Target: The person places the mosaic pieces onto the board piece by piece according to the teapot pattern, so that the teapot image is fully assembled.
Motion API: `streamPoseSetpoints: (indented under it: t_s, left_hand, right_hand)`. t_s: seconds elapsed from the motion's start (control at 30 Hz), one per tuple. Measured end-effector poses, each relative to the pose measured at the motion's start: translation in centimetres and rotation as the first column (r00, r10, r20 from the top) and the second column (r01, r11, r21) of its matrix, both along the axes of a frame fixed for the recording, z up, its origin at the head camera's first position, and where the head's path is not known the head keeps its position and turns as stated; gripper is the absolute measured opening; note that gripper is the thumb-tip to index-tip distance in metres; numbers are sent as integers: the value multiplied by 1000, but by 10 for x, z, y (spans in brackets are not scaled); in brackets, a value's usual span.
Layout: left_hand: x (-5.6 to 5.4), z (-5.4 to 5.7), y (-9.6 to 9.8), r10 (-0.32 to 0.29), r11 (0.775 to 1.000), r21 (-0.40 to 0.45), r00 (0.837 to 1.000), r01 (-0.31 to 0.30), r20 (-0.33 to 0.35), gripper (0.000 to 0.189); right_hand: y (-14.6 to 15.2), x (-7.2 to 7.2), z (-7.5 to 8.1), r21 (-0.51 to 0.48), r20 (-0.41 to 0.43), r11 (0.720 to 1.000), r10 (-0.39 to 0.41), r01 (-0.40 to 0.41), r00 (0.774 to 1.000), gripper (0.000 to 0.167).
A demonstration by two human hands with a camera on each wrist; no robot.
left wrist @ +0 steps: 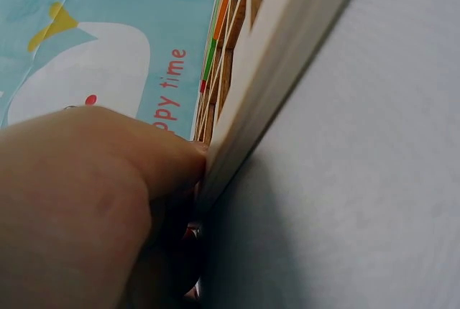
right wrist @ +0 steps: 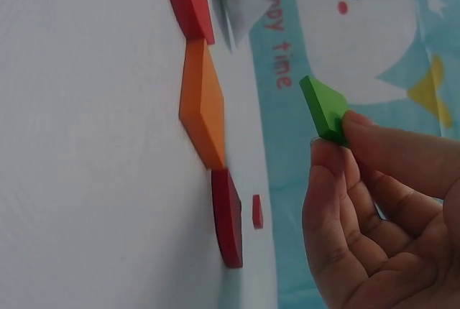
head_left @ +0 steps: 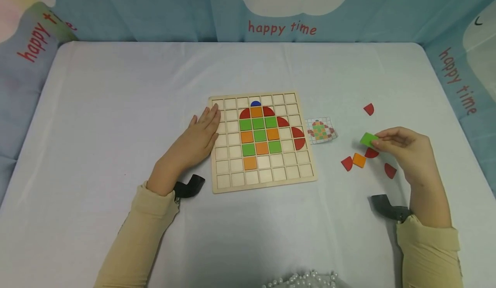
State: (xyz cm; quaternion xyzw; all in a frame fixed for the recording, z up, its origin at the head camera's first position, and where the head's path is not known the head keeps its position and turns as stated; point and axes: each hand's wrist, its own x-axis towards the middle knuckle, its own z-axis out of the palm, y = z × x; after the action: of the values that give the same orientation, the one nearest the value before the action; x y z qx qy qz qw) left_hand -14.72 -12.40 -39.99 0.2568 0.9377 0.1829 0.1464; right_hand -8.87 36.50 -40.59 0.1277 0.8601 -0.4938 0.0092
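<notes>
My right hand [head_left: 407, 150] pinches a green square tile [right wrist: 327, 111] between thumb and fingers, lifted above the table. Beneath it lie an orange square tile [head_left: 359, 160] and red quarter-round tiles [head_left: 347, 163], one partly hidden by the fingers. At the left edge of a wooden grid board [head_left: 224, 187], my left hand [head_left: 193, 139] rests with its fingers straight; in the left wrist view its thumb [left wrist: 169, 154] touches the board's side. Green, orange and red tiles and one blue half-round tile [head_left: 255, 103] sit in the board's cells.
A small printed pattern card [head_left: 320, 130] lies against the board's right edge. Another red tile [head_left: 369, 109] is farther back, and one [head_left: 390, 171] lies near the right wrist. A string of white beads [head_left: 306, 278] shows at the front edge. Printed blue curtains [head_left: 155, 12] stand behind the table.
</notes>
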Motion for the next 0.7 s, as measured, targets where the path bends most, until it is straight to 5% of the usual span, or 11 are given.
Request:
streamPoseSetpoints:
  t_s: [0.4, 0.7]
  left_hand:
    - [1, 3, 2, 8, 1000, -1, 1000, -8, 9, 55]
    - [1, 2, 1, 7, 1000, 3, 1000, -7, 7, 55]
  right_hand:
    - [-52, 7, 43, -15, -3, 996, 86, -86, 996, 10]
    - [-80, 2, 50, -22, -15, 986, 163, -164, 986, 13]
